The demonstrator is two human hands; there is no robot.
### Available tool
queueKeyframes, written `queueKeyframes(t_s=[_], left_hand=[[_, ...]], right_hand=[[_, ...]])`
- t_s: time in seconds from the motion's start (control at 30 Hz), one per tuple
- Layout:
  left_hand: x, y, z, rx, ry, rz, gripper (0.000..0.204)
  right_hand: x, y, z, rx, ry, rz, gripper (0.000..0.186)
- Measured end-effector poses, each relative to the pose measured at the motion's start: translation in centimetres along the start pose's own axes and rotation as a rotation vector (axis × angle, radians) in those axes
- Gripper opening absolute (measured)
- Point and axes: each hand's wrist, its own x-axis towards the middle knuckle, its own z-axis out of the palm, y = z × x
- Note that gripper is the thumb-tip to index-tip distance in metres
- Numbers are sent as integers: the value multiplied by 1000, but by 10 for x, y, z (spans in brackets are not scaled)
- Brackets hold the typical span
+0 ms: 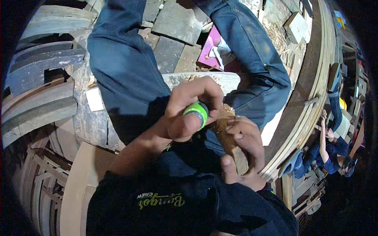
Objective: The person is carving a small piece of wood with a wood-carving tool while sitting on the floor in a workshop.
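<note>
My left hand (pixel 178 103) is closed around a tool with a rounded green-and-black handle (pixel 195 113), its thumb over the handle's near end. The tool's working end is hidden behind my fingers, so its kind does not show. My right hand (pixel 252 143) grips a narrow, carved piece of wood (pixel 241 160), fingers on one side and thumb on the other. The far end of the wood looks rough and freshly cut, close beside my left fingers. Both hands are above my lap, between my bent legs.
Wood shavings lie on a pale board (pixel 173 80) between my legs. Beyond it are flat planks (pixel 179 21) and a magenta item (pixel 211 47). Stacked timber (pixel 43 106) fills the left; long boards (pixel 311 114) run along the right. Another person (pixel 332 155) is at far right.
</note>
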Motion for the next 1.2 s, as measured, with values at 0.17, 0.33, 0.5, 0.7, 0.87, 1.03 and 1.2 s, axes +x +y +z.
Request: queueKeyframes(t_s=[0.17,0.33,0.5,0.7,0.87,1.03,1.2], left_hand=[[3,16,-3,44,87,23,73],[-1,-2,5,-56,30,22,61],[6,15,-10,33,121,-22,69],[-1,-14,6,140,75,-120,70],[6,21,-21,-28,261,-62,64],[3,9,-5,-32,64,-36,70],[7,16,-9,-106,184,-64,71]], right_hand=[[0,-2,0,-12,23,42,40],[-1,-5,-1,-32,22,42,43],[5,7,-1,-5,15,1,43],[4,-5,-1,10,-17,19,43],[2,7,-4,4,8,-3,43],[2,2,-5,-18,4,23,42],[4,8,-3,8,21,5,40]])
